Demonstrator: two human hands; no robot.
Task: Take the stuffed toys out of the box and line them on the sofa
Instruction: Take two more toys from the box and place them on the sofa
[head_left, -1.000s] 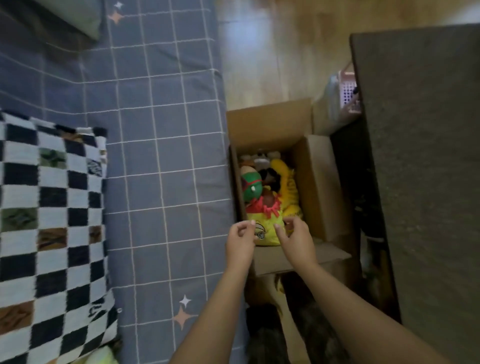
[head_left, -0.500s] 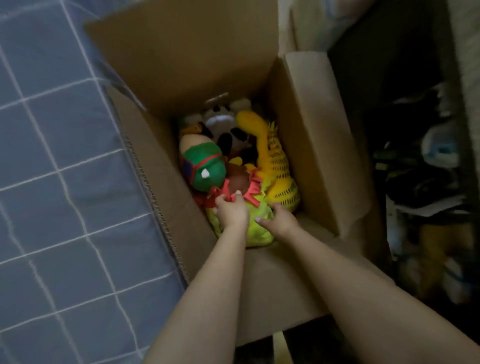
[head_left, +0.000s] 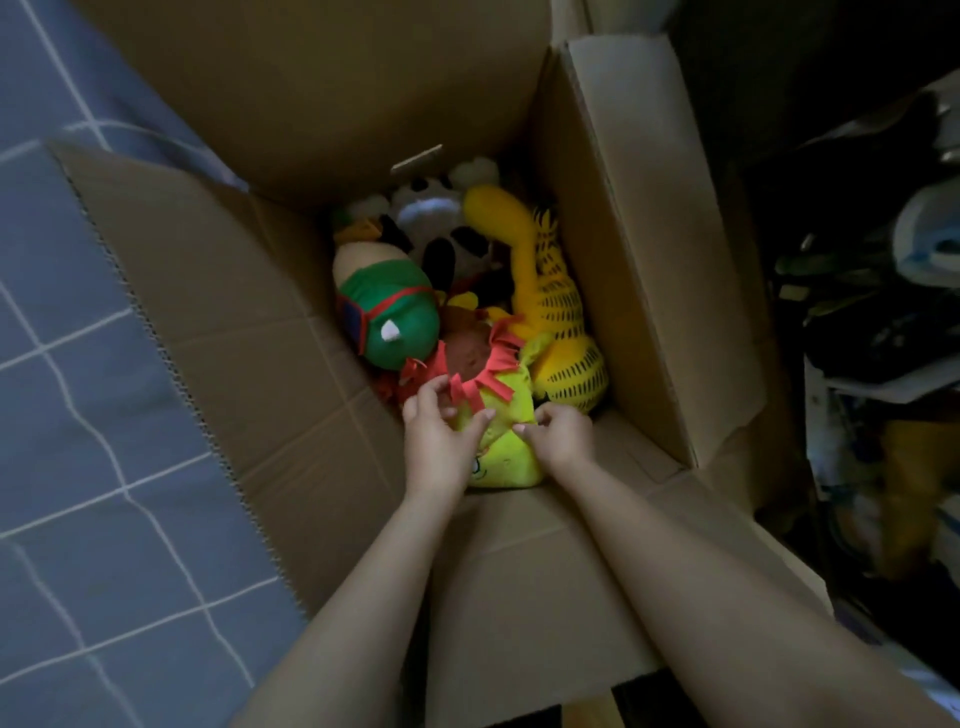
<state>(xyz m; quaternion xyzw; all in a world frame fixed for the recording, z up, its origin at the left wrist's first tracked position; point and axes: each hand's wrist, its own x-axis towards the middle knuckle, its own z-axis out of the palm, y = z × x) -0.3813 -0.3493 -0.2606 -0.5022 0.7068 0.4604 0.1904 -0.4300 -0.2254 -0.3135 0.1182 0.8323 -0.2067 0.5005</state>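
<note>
At the left lies the sofa (head_left: 93, 441), covered in blue-grey fabric with a grid of pale lines, and the open cardboard box (head_left: 234, 322) stands just beside it, its left flap leaning out over the sofa's edge. Inside the box, the stuffed toys are packed close together and touching. Nearest the left wall is a green toy (head_left: 397, 322) with a red strap and a cream-coloured end pointing to the far side. Behind it, at the far end, sits a black-and-white toy (head_left: 441, 223). In the near middle lies a yellow-green toy (head_left: 506, 447) with a ragged red fringe (head_left: 498, 371) around a brown patch, resting against the near wall of the box. The left hand (head_left: 439, 447) is on the left part of this toy, its fingers curled into the fringe and the thumb stretched across the yellow-green cloth, so it has hold of the toy. The right hand (head_left: 561, 434) meets it from the right, fingers bent and fingertips pinching the same cloth just beside the left thumb. Both forearms reach in over the near flap. Along the right wall lies a long yellow toy (head_left: 558, 306) with dark stripes, one limb stretched to the far end. To the right of the box, dark clutter (head_left: 872, 312) sits in shadow, too dim to make out.
</note>
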